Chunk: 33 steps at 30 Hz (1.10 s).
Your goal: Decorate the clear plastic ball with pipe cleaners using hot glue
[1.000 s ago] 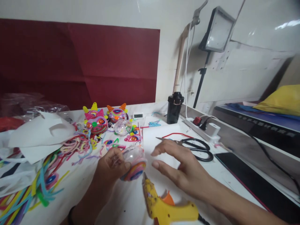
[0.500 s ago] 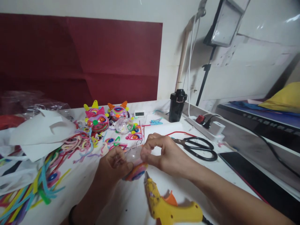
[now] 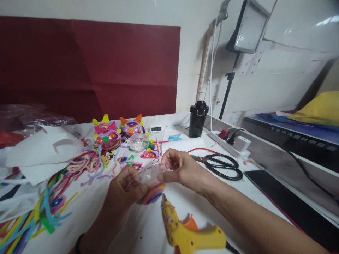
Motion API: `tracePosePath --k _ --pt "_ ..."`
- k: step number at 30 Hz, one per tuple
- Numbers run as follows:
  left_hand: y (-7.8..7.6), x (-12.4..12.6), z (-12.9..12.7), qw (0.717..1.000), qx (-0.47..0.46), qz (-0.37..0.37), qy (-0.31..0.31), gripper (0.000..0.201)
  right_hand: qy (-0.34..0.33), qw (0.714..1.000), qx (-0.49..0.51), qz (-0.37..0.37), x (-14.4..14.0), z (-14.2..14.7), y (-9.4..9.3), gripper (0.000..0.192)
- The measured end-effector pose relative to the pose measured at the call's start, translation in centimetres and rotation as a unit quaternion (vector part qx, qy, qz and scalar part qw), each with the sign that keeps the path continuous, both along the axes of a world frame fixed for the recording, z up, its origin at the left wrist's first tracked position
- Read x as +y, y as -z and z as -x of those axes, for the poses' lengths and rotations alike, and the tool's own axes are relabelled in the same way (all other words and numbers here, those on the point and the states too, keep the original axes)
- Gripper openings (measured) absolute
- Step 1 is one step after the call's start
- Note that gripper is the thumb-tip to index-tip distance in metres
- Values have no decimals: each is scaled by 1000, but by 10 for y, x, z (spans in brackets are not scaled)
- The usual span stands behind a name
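Between my two hands is a clear plastic ball point(image 3: 149, 175) whose lower side carries a striped multicoloured covering point(image 3: 153, 194). My left hand point(image 3: 129, 187) grips it from the left, thumb across its front. On the other side, the fingers and thumb of my right hand point(image 3: 174, 165) pinch its upper right edge; the fingertips are partly hidden. Just below lies a yellow hot glue gun point(image 3: 190, 229) with an orange trigger, its nozzle close to the striped covering. Black-handled scissors point(image 3: 222, 165) rest right of my right hand.
Decorated balls with ears point(image 3: 108, 138) and another clear ball point(image 3: 138, 141) stand at the back. Colourful pipe cleaners point(image 3: 34, 218) and white paper point(image 3: 45, 148) cover the left. A black cup point(image 3: 198, 120), a power strip point(image 3: 230, 144) and a black phone-like slab point(image 3: 286, 201) are on the right.
My right fingers have shifted slightly on the ball's upper right edge and look less curled. The ball stays between both hands. The whole view has moved a little.
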State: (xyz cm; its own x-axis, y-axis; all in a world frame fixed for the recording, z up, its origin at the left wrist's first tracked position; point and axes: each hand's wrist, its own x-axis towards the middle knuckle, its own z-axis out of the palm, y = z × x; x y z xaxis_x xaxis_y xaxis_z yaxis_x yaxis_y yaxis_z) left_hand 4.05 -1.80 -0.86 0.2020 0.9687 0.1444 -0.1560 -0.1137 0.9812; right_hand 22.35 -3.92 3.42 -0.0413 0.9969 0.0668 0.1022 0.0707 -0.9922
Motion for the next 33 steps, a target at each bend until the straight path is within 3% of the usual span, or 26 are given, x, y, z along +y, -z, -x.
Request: tracePosePath --k 4,9,16,25,33 --pt "-2 1 2 1000 -11 12 22 36 1 999 49 20 4 -4 5 50" --pt "-1 2 4 998 -45 28 46 38 -81 983 139 92 13 -8 13 57" --pt "-1 1 4 997 -57 47 38 35 -150 956 209 138 18 -5 14 41" --pt "-2 0 -2 991 -103 68 48 36 -161 947 254 110 19 0 18 30" --pt "8 5 -2 991 -89 84 57 31 -158 945 267 102 20 0 22 30"
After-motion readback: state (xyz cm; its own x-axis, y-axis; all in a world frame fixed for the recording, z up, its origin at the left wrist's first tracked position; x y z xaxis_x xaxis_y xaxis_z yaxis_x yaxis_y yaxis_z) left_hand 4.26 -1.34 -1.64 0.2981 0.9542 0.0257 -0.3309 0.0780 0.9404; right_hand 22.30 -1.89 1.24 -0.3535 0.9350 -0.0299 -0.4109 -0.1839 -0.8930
